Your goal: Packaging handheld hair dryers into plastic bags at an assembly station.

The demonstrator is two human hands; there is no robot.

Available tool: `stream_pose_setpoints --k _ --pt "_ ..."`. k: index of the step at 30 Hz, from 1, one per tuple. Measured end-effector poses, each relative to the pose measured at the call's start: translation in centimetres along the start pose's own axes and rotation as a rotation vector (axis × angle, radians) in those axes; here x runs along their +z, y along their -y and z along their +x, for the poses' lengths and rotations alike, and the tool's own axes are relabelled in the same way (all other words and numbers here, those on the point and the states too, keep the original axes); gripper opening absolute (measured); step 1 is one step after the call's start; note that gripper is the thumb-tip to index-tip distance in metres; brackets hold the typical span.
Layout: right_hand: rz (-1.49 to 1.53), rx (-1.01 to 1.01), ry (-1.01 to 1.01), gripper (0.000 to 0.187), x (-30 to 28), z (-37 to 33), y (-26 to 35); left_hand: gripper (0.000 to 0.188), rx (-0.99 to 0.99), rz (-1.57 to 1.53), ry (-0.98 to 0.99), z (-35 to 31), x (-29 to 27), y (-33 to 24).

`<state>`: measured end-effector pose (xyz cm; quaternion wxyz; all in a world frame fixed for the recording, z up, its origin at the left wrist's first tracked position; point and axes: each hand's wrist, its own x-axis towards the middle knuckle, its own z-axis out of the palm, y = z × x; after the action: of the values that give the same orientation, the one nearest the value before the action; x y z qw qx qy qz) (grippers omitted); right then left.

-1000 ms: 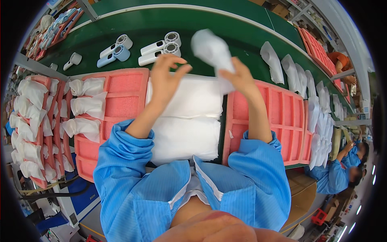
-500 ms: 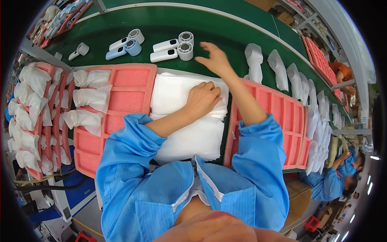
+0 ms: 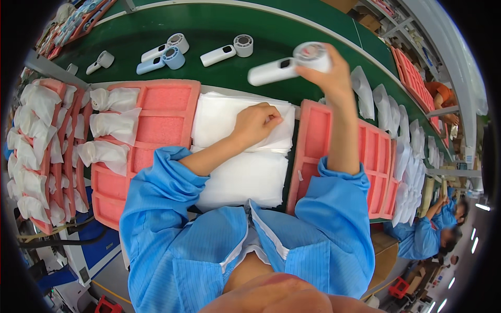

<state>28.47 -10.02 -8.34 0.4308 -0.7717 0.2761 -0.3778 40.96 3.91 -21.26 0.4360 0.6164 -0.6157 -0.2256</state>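
Observation:
My right hand (image 3: 334, 73) is closed round the round head of a white handheld fan (image 3: 272, 72). The fan is held over the green belt, its handle pointing left. My left hand (image 3: 257, 124) rests on a stack of thin white bags (image 3: 216, 117), its fingers curled and pinching at the top bag near the stack's right side. Nearer my body lies a second white stack (image 3: 240, 180). Another white fan (image 3: 219, 55) lies on the belt, and left of it are a blue fan (image 3: 151, 67) and a white fan (image 3: 155, 52) side by side.
A pink foam tray (image 3: 166, 99) at left holds several white-wrapped items (image 3: 115, 124). More loaded trays (image 3: 61, 156) stack further left. Another pink tray (image 3: 315, 125) lies at right, with wrapped items (image 3: 362, 91) standing along the green belt (image 3: 209, 31). Co-workers sit at far right.
My right hand, open and reaching before, has taken one of the two white fans lying together and moved it to the right. My left hand stays at the bag stack.

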Motion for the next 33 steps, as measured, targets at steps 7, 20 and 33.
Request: stream_pose_setpoints --k 7,20,33 --pt "-0.224 0.012 -0.044 0.051 -7.5 -6.2 1.7 0.014 -0.123 -0.21 0.107 0.5 -0.5 0.7" --pt "-0.205 0.034 0.065 0.055 -3.7 -6.5 0.7 0.013 -0.232 -0.629 0.063 0.5 -3.1 -0.9" --pt "-0.387 -0.373 0.099 0.081 5.0 -7.9 1.3 0.002 0.018 -0.802 -0.311 -0.6 -7.3 -6.7"
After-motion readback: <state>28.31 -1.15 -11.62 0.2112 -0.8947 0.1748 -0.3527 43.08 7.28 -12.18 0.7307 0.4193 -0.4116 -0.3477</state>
